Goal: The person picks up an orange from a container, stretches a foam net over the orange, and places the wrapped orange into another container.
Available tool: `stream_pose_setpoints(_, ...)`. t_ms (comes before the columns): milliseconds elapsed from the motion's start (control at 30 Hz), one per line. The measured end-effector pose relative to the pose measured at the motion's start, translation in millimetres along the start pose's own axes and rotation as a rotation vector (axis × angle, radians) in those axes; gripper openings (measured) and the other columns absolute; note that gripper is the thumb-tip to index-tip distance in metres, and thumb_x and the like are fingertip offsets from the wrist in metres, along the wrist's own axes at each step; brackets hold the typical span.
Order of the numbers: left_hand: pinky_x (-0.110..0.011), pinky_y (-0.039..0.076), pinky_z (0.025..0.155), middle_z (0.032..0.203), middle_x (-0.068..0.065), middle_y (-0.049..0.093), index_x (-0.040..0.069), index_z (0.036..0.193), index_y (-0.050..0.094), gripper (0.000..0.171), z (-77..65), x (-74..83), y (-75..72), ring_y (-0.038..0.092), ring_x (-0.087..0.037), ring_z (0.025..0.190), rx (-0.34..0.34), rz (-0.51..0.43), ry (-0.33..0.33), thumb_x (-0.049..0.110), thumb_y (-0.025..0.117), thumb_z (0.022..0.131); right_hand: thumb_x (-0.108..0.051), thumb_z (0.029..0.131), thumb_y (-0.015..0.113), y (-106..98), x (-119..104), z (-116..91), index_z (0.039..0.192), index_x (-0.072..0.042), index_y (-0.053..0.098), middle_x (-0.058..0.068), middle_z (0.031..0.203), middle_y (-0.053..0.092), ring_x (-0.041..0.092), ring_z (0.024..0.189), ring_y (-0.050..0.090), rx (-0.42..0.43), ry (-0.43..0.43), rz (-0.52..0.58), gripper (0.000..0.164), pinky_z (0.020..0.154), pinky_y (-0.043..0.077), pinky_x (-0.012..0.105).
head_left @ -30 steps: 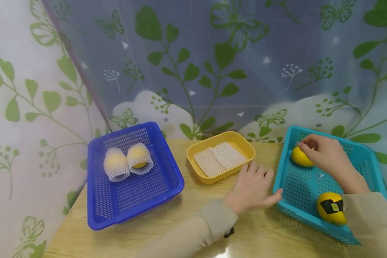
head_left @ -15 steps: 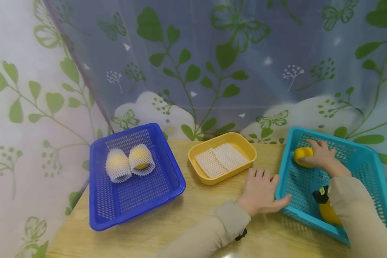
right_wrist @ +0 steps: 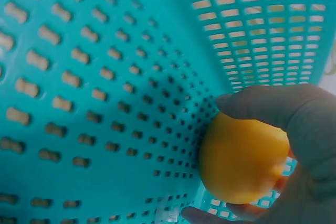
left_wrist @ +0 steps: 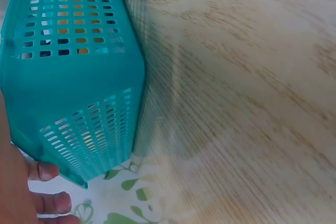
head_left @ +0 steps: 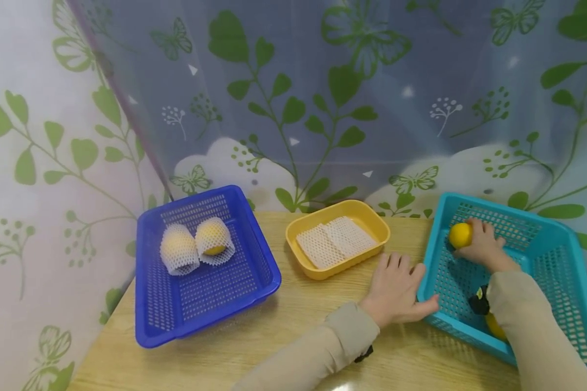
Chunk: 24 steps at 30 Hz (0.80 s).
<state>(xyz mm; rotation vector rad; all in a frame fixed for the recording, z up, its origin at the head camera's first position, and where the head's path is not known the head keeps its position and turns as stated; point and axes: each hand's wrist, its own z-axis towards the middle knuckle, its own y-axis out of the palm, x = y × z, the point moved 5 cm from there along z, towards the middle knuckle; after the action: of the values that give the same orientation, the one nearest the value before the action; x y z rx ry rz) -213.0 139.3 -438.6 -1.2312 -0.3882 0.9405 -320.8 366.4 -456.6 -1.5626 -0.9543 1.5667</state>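
Note:
My right hand (head_left: 485, 247) grips a smooth, rounded yellow fruit (head_left: 460, 235) inside the teal basket (head_left: 513, 207), at its far left corner. In the right wrist view the thumb lies over the top of the fruit (right_wrist: 241, 158) and fingers curl under it. A second yellow fruit (head_left: 495, 327) lies nearer the front of this basket, mostly hidden by the right sleeve. My left hand (head_left: 396, 290) is spread beside the basket's left side, holding nothing, with its thumb at the rim. Its fingers (left_wrist: 52, 202) also show beside the basket in the left wrist view.
A small yellow tray (head_left: 309, 270) with white foam net sleeves (head_left: 335, 239) stands at mid-table. To the left, a blue basket (head_left: 210, 312) holds two yellow fruits in foam nets (head_left: 178, 248). A patterned curtain (head_left: 293, 108) hangs behind the wooden table (head_left: 293, 336).
My right hand has come down from above the fruit and round its right side, now gripping it. My left hand has shifted slightly right toward the teal basket.

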Motion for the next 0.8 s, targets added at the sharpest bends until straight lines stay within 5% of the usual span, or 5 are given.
stream_pose_setpoints(267, -0.028, 0.027, 0.077, 0.098, 0.006, 0.051, 0.028, 0.099, 0.048, 0.041, -1.6, 1.2, -2.2, 0.042, -0.015, 0.094, 0.017, -0.013, 0.004, 0.066, 0.032, 0.092, -0.013, 0.076, 0.072, 9, -3, 0, 0.132, 0.007, 0.039, 0.05, 0.134, 0.017, 0.067, 0.117, 0.02, -0.056, -0.016, -0.04, 0.069, 0.087, 0.017, 0.077)
stream_pose_setpoints(533, -0.029, 0.029, 0.081, 0.099, 0.007, 0.05, 0.029, 0.1, 0.047, 0.04, -0.1, -0.7, -1.9, 0.042, -0.015, 0.096, -0.057, -0.067, 0.001, 0.066, 0.031, 0.093, -0.016, 0.081, 0.065, 4, -16, -2, 0.128, 0.007, 0.045, 0.048, 0.127, 0.026, 0.061, 0.117, 0.025, -0.083, -0.042, -0.061, 0.055, 0.086, 0.019, 0.081)
stream_pose_setpoints(700, -0.029, 0.029, 0.081, 0.095, 0.007, 0.049, 0.028, 0.097, 0.047, 0.039, -0.8, -1.3, -1.4, 0.043, -0.015, 0.094, -0.044, -0.09, 0.001, 0.064, 0.032, 0.093, -0.017, 0.081, 0.066, 2, -20, -5, 0.128, 0.005, 0.045, 0.046, 0.122, 0.028, 0.061, 0.1, 0.033, -0.171, 0.011, -0.013, 0.056, 0.068, 0.048, 0.06)
stream_pose_setpoints(800, -0.029, 0.029, 0.078, 0.091, 0.006, 0.049, 0.027, 0.093, 0.047, 0.039, -1.8, -0.5, -2.0, 0.044, -0.014, 0.09, -0.007, -0.091, 0.005, 0.063, 0.032, 0.094, -0.019, 0.081, 0.067, 0, -22, -7, 0.129, 0.004, 0.045, 0.043, 0.118, 0.029, 0.057, 0.095, 0.035, -0.209, 0.04, 0.015, 0.058, 0.051, 0.053, 0.042)
